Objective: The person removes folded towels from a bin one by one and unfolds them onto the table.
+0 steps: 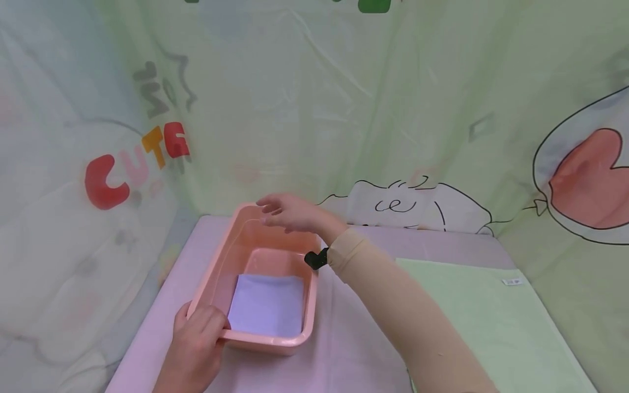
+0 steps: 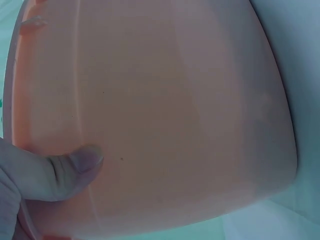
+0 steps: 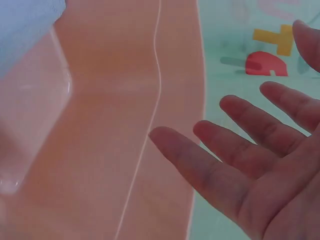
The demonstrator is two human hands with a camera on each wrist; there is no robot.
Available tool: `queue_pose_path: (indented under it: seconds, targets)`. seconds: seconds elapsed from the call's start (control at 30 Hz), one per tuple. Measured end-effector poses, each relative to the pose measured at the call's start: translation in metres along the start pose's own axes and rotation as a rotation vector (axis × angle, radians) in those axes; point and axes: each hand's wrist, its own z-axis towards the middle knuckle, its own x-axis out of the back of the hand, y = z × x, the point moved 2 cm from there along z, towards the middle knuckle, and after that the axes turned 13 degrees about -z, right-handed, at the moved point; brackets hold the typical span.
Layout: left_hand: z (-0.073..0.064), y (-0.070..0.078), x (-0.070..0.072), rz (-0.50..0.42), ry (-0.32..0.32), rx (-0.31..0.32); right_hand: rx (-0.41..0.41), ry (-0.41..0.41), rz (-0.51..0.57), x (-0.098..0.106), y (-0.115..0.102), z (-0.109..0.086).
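Note:
A pink plastic basin (image 1: 265, 345) stands on the left part of the table. Inside it, towards the near end, lies a folded pale lavender cloth (image 1: 267, 305). My left hand (image 1: 196, 344) grips the rim at the basin's near left corner; in the left wrist view its thumb (image 2: 75, 170) presses on the outer wall. Over the basin's far end hovers my right hand (image 1: 295, 214), holding nothing. Its fingers are spread and loosely extended in the right wrist view, above the basin's rim, and a corner of the cloth (image 3: 25, 30) shows there.
A light green cloth (image 1: 472, 322) with a small white label (image 1: 512, 281) is spread flat on the right of the table, partly behind my right sleeve (image 1: 393, 305). Printed curtains (image 1: 314, 109) enclose the table at the back and both sides. A pinkish cover (image 1: 344, 349) lies on the table.

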Motion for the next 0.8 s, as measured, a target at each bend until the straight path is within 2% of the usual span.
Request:
queue_pose_path:
  seconds: [0.1,0.33,0.8]
  targets:
    - [0.0,0.001,-0.002,-0.012,0.03,-0.037,-0.019,-0.036,-0.03,-0.007,0.0,0.012]
    - [0.001,0.006,-0.007,-0.024,0.039,-0.044,-0.086,-0.106,-0.046,-0.023,0.002,0.035]
    - [0.001,0.012,-0.011,0.002,0.02,-0.046,-0.207,-0.252,0.085,-0.051,0.016,0.049]
